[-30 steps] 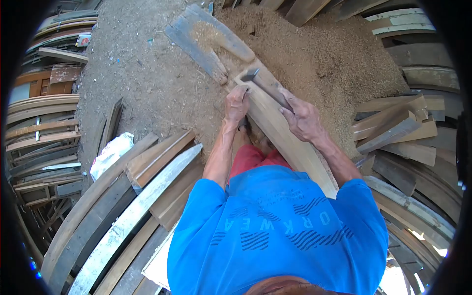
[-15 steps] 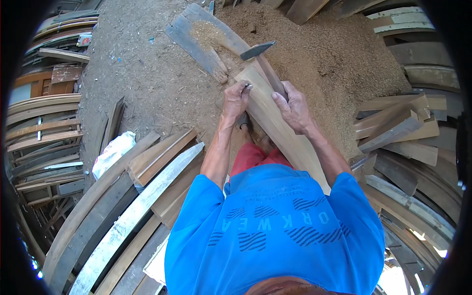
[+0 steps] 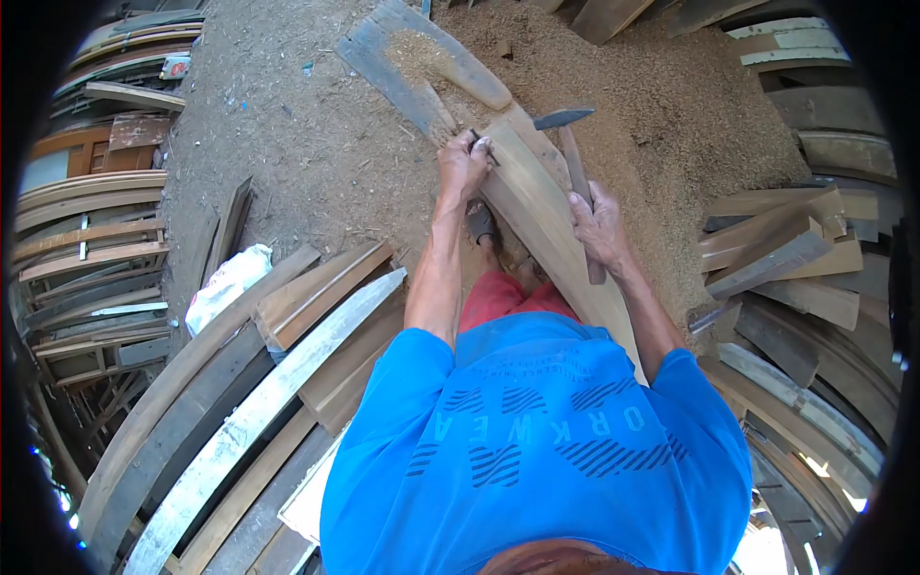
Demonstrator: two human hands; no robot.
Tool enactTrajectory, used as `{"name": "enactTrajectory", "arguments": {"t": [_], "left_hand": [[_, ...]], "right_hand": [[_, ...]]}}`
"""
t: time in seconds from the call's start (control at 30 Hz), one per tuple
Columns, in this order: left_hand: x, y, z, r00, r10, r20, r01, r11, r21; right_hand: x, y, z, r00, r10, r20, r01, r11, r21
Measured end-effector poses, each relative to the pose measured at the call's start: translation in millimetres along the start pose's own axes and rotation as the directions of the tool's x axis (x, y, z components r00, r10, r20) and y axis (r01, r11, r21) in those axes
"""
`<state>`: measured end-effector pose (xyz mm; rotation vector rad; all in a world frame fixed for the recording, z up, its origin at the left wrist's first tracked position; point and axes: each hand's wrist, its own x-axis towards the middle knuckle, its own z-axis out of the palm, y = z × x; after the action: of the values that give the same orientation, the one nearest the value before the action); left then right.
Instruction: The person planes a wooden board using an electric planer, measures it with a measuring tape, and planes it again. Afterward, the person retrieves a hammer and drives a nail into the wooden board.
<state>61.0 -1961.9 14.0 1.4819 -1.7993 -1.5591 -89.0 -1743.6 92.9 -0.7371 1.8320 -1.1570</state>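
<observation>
A long pale wooden plank [image 3: 548, 216] runs diagonally from ahead of my feet toward my right side. My right hand [image 3: 600, 228] is wrapped round the wooden handle of a hammer [image 3: 575, 158], whose dark metal head is raised at the plank's right edge. Near the plank's far end, my left hand [image 3: 465, 165] is pinched on a small dark thin object, too small to name for certain. Beneath and beyond the plank lies a weathered grey board [image 3: 388, 72] with sawdust on it.
Sawdust [image 3: 671, 115] is heaped ahead and to the right. Stacked boards [image 3: 96, 230] stand at the far left, with more planks [image 3: 249, 422] nearer on the left. A white bag [image 3: 228, 287] lies beside them. Cut wood pieces [image 3: 786, 244] are piled at the right.
The hammer has swung to the right and its handle now shows below my right hand. My left hand has tilted the small dark object, which now shows over the plank's end.
</observation>
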Motion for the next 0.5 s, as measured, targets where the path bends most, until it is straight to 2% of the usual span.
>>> {"name": "enactTrajectory", "arguments": {"t": [0.03, 0.1, 0.2, 0.33, 0.43, 0.5], "left_hand": [[5, 0, -1, 1.0, 0.003, 0.017, -0.005, 0.997, 0.072], [8, 1, -2, 0.999, -0.026, 0.036, 0.024, 0.999, 0.041], [9, 11, -4, 0.994, -0.102, 0.047, 0.1, 0.994, 0.045], [21, 14, -1, 0.984, -0.166, 0.056, 0.164, 0.986, 0.036], [22, 5, -10, 0.944, -0.141, 0.297, 0.097, 0.982, 0.159], [9, 4, -28, 0.937, -0.156, 0.314, 0.168, 0.986, -0.012]], "right_hand": [[-3, 2, 0, 1.0, 0.013, 0.001, -0.013, 0.999, 0.035], [-10, 6, 1, 0.999, 0.046, 0.008, -0.046, 0.994, 0.103], [-14, 22, 0, 0.991, 0.13, 0.024, -0.13, 0.991, 0.015], [-14, 40, 1, 0.995, 0.084, 0.044, -0.074, 0.978, -0.193], [-18, 44, 2, 0.994, 0.073, 0.079, -0.045, 0.951, -0.307], [-19, 49, 2, 0.995, 0.053, 0.087, -0.016, 0.924, -0.382]]}}
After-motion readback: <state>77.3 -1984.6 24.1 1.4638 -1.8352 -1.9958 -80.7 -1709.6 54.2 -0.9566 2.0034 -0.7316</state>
